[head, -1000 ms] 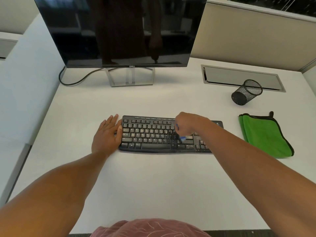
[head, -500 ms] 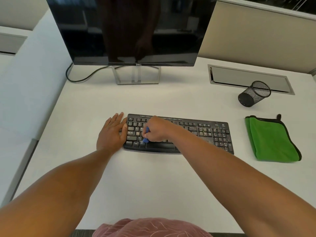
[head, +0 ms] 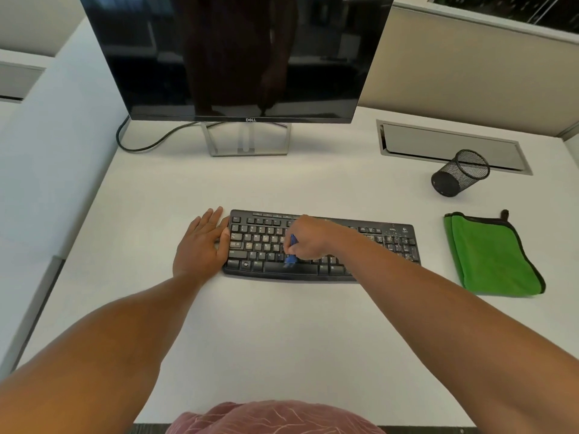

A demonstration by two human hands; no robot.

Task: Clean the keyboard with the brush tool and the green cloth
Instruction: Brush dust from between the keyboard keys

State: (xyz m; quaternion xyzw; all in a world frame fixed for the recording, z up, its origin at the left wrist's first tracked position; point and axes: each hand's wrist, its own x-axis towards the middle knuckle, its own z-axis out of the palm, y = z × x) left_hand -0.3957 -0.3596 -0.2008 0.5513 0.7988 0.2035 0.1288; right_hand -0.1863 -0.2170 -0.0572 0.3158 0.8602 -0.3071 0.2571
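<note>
right hand (head: pixel 308 238) with the blue brush (head: pixel 291 249) slid back toward the middle of the keyboard (head: pixel 391 245), off its left keys half a second ago

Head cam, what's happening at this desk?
A person is cleaning a black keyboard on a white desk. The right hand grips a small blue brush tool, its tip down on the keys near the middle of the board. The left hand lies flat against the keyboard's left end, steadying it. Pale specks show on the keys at the right end. The green cloth lies folded and untouched to the right, near a tipped mesh pen cup.
</note>
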